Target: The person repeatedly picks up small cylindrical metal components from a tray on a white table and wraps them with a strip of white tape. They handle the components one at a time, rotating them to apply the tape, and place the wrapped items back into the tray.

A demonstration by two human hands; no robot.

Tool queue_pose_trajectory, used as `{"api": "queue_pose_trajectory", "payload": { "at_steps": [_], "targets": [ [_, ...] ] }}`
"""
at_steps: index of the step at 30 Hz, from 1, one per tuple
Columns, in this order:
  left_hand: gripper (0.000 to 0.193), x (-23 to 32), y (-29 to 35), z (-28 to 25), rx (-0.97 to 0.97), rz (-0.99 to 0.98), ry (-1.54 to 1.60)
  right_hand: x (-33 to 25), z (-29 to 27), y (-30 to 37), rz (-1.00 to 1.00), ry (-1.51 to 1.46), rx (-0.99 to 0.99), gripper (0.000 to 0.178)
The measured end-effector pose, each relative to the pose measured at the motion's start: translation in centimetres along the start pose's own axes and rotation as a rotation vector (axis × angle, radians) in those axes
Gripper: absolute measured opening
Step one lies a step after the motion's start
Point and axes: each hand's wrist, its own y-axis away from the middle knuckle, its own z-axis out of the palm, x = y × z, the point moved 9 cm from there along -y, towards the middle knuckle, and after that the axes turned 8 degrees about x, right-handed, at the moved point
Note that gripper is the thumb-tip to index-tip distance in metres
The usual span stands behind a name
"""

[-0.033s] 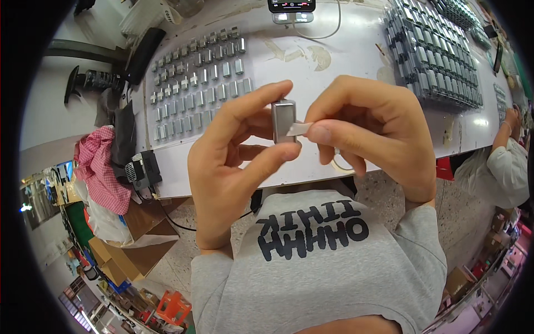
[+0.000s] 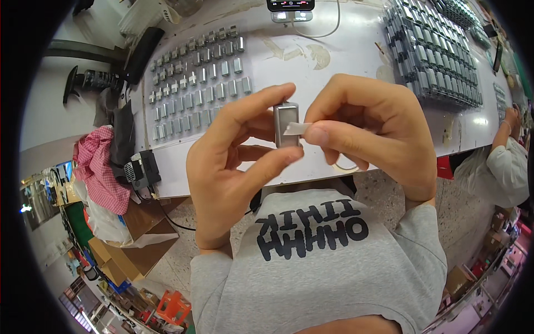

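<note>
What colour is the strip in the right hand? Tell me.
White. The strip, pinched by the right hand, shows best in the head view.

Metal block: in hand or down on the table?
In hand: the left hand grips the metal block end to end between forefinger and thumb.

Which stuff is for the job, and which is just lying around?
Probably for the job: silver metal block in the left hand; white strip in the right hand; small silver pieces in rows.

Probably just lying about: pink checked cloth; phone; orange crate.
</note>
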Motion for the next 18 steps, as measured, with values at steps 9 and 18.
{"api": "queue_pose_trajectory", "payload": {
  "at_steps": [9, 18],
  "targets": [
    [0.054, 1.5, 0.6, 0.6, 0.005, 0.16, -0.169, -0.5, 0.6, 0.1, -0.002, -0.021, -0.144, 0.011],
    [0.056, 2.4, 0.9, 1.2, -0.09, 0.247, -0.297, -0.3, 0.4, 0.2, 0.013, 0.086, -0.155, 0.014]
  ]
}}
